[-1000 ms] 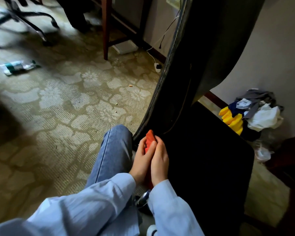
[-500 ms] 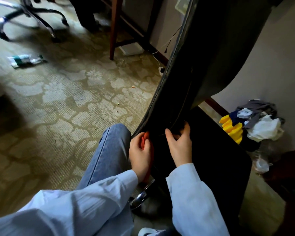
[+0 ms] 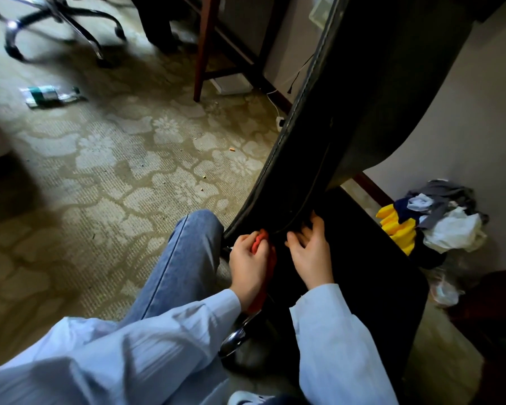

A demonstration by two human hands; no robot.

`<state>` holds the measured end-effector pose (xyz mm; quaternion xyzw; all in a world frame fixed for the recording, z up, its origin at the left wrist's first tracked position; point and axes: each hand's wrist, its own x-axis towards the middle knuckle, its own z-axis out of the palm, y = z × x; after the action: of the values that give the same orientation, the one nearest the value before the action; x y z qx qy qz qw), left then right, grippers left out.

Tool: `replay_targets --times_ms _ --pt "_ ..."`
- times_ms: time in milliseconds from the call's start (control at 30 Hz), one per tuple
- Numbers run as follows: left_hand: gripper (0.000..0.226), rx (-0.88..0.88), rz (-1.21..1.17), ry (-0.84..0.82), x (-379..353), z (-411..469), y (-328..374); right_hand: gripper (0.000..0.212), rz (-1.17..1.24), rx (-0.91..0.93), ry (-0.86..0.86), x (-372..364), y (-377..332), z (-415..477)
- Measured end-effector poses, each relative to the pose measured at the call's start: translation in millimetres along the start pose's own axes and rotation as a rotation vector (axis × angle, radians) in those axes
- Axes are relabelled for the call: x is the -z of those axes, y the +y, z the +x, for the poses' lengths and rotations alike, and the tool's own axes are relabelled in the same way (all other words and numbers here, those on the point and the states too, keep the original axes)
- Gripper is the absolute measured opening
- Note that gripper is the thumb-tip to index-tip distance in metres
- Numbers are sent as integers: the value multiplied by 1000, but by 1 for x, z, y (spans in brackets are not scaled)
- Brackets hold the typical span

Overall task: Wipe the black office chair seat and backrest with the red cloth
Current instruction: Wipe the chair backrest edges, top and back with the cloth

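Note:
The black office chair fills the right half of the view, its backrest [image 3: 357,92] rising to the top edge and its seat [image 3: 371,276] dark below. My left hand [image 3: 250,267] grips the red cloth [image 3: 263,258] at the left side of the seat, where backrest and seat meet. The cloth hangs down under my palm. My right hand [image 3: 311,254] lies on the seat just right of it, fingers spread and reaching into the crease below the backrest. Both sleeves are light blue.
My knee in blue jeans [image 3: 187,258] is left of the chair. A chrome lever [image 3: 237,336] sticks out under the seat. Clothes and a yellow item [image 3: 433,220] are piled by the wall. Another chair's base [image 3: 56,27], a bottle [image 3: 51,95] and a wooden leg [image 3: 203,45] are on the carpet.
My hands, pressed together on the cloth a second ago, have parted. The right hand moved right onto the seat crease; the left keeps the cloth at the seat's left side.

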<state>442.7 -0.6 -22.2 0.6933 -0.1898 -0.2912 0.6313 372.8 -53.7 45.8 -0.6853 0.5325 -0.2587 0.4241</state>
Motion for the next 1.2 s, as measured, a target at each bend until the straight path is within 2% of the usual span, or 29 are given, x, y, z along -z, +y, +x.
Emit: replay_targets --times_ms 167,267,400,567,767,867,1000,1200 --pt "10 -75 -56 -62 0 -6 5 62 50 -14 -72 5 3 -1" --pt "11 -207 -72 -114 3 -9 12 63 54 -2 -80 8 3 -3" --pt "19 -430 113 -128 12 3 2 63 81 -14 -82 7 7 -1" --pt "11 -388 298 -88 18 16 -28 64 78 -21 -95 7 9 -2" --pt "11 -417 518 -101 20 21 -27 68 55 -11 -99 6 11 -1" --pt "17 -328 613 -128 23 26 -26 69 45 -6 -98 4 8 -2" --pt "19 -33 369 -72 16 24 -8 70 48 -13 -90 2 6 -3" --pt "22 81 119 -3 6 8 18 76 68 -35 -105 3 6 -5"
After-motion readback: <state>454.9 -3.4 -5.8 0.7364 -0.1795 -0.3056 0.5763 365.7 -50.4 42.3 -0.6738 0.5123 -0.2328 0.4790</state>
